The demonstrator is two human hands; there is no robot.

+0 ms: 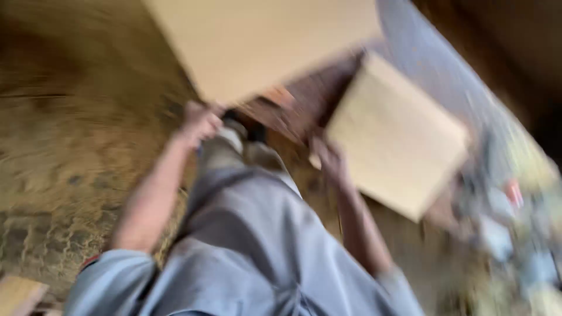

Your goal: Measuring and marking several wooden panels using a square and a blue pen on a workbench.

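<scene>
Head view, blurred: your left hand [199,122] grips the large board [263,44] at twelve o'clock, right hand [329,159] the smaller board [398,134]; hold both edges firmly.

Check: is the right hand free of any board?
No: the right hand grips the edge of a pale square board, while the left hand holds a larger pale board.

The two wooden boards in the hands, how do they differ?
The board at the left hand, the upper board, looks larger and runs off the top edge; the right hand holds a smaller board, wholly in view and tilted like a diamond. Both are pale, flat, plain wood, blurred.
</scene>
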